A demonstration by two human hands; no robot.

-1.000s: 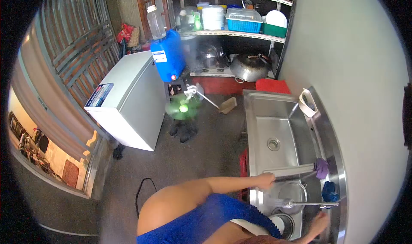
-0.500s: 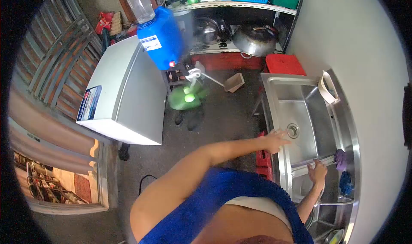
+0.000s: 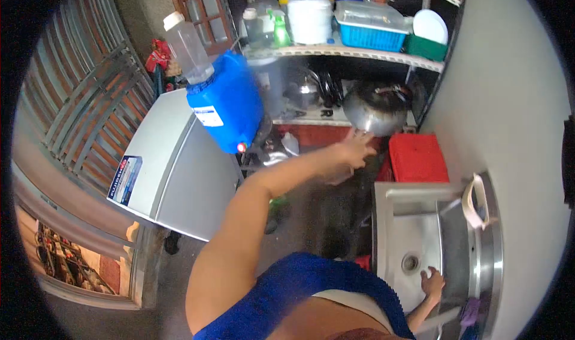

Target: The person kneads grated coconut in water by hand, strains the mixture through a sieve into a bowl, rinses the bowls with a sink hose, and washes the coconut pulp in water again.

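My left hand (image 3: pixel 354 151) reaches forward over the floor with its fingers spread and nothing in them. It appears just below a large metal pan (image 3: pixel 374 108) on the lower shelf; whether they touch I cannot tell. Behind that hand a dustpan (image 3: pixel 340 176) is partly covered. Over the steel sink (image 3: pixel 413 229) is my right hand (image 3: pixel 432 285), fingers apart and holding nothing, close to the drain (image 3: pixel 411 263). A red plastic box or lid (image 3: pixel 418 158) lies beyond the sink's far end.
On the left stands a white fridge (image 3: pixel 194 172), beside a blue water container (image 3: pixel 224 103). Shelving (image 3: pixel 353 51) at the back carries a blue basket (image 3: pixel 372 38), a white bucket (image 3: pixel 309 20) and a kettle (image 3: pixel 304 93). A pale holder (image 3: pixel 476 202) hangs by the sink wall.
My left hand has left the sink's edge and moved forward toward the lower shelf. My right hand has come off the sink divider to above the basin. The view has tilted up.
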